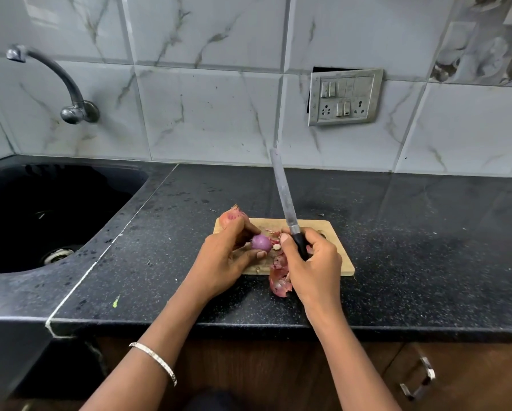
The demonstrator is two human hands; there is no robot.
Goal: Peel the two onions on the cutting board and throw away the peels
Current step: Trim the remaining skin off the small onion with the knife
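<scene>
Single wide-angle view, recorded from head height. Faced forward and down onto the counter (426, 232), close above its front edge; centred the cutting board (342, 258), took in the sink (157, 176) at left and the tiled wall (207, 114) behind.

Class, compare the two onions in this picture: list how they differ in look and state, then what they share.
The peeled onion is smooth and purple; the unpeeled onion wears its papery reddish skin. The left hand holds the peeled onion; the unpeeled onion sits at the far left corner of the cutting board. Both are red onions.
</scene>
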